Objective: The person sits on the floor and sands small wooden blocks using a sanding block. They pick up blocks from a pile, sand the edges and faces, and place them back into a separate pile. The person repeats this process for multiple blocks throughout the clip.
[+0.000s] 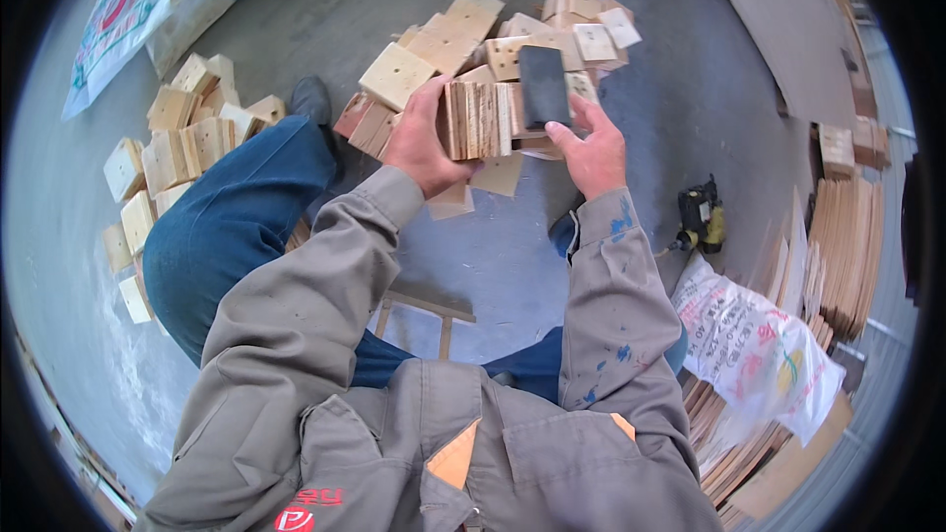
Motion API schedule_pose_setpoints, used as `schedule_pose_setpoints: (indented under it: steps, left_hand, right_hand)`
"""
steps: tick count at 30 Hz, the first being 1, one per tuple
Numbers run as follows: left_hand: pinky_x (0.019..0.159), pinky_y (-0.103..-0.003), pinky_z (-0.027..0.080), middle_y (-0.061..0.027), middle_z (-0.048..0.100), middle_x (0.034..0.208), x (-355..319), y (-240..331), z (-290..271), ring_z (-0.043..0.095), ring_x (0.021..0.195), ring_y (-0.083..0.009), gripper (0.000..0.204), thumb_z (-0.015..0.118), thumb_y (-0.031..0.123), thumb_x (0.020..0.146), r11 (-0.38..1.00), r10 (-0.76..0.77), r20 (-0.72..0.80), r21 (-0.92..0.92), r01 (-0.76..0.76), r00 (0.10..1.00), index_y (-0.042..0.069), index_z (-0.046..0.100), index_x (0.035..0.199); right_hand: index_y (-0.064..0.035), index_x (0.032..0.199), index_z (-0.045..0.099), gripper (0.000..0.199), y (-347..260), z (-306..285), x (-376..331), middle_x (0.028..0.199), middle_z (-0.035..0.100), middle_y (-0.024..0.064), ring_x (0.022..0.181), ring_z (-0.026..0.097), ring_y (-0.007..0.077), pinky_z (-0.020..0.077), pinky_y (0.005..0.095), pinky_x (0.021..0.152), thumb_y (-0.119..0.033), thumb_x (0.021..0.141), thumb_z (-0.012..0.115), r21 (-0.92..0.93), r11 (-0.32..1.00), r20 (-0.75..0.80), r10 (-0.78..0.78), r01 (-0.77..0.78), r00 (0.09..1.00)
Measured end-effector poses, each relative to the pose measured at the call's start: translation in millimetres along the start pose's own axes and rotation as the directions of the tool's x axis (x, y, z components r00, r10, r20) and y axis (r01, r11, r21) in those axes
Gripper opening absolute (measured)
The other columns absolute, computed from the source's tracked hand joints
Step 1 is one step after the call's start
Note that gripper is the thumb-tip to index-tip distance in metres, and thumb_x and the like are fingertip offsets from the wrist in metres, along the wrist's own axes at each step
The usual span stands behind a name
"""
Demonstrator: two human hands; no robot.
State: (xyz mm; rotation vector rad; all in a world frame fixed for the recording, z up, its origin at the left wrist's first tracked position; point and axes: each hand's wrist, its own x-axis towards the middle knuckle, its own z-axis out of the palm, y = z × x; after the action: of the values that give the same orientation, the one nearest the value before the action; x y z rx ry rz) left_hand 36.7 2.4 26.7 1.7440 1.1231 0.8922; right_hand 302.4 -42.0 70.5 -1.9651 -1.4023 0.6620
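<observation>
My left hand [426, 143] grips a stack of thin square wooden boards [480, 119] held on edge, so their edges face me. My right hand [594, 150] holds a dark rectangular block [544, 87] flat against the right end of that stack. Both hands are raised above a grey concrete floor. Beyond them lies a heap of pale square wooden blocks [463, 39], some with a small hole in the middle.
A second heap of wooden blocks [172, 153] lies at the left beside my blue trouser leg [232, 222]. A yellow-black power tool [700, 217] sits on the floor at right, by a printed white sack [754, 345] and stacks of thin plywood sheets [843, 246]. A small wooden frame [424, 315] is under me.
</observation>
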Motion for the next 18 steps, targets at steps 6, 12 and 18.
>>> schedule_pose_setpoints:
  steps: [6,12,18]
  left_hand:
    - [0.123,-0.043,0.042,-0.0206,0.051,0.15,-7,71,-14,0.05,0.143,-0.0361,0.12,0.102,0.019,0.058,0.971,0.239,0.163,-0.022,-0.239,0.957,0.002,0.038,0.158]
    - [0.118,-0.043,0.047,-0.0227,0.054,0.147,-9,156,-44,0.056,0.139,-0.0398,0.118,0.101,0.015,0.057,0.903,0.393,0.28,0.061,-0.425,0.876,0.004,0.041,0.158]
    - [0.116,-0.043,0.049,-0.0225,0.055,0.148,5,194,-71,0.059,0.134,-0.0432,0.112,0.1,0.016,0.059,0.828,0.453,0.386,0.151,-0.539,0.804,0.005,0.044,0.155]
  right_hand:
    - [-0.0008,0.144,0.066,0.061,-84,-81,-52,0.133,0.073,0.012,0.115,0.069,0.0203,0.0578,0.0344,0.098,-0.012,0.087,0.086,0.248,0.968,0.12,-0.069,0.037,0.99]
    - [-0.0024,0.13,0.074,0.047,-127,-109,-87,0.113,0.074,0.0115,0.094,0.068,0.0182,0.0573,0.0313,0.085,-0.008,0.085,0.086,0.244,0.931,0.033,-0.288,0.272,0.957]
    - [-0.0026,0.114,0.079,0.03,-140,-114,-84,0.104,0.075,0.0115,0.087,0.07,0.0195,0.0576,0.0327,0.08,-0.009,0.085,0.082,0.266,0.899,-0.043,-0.35,0.348,0.936]
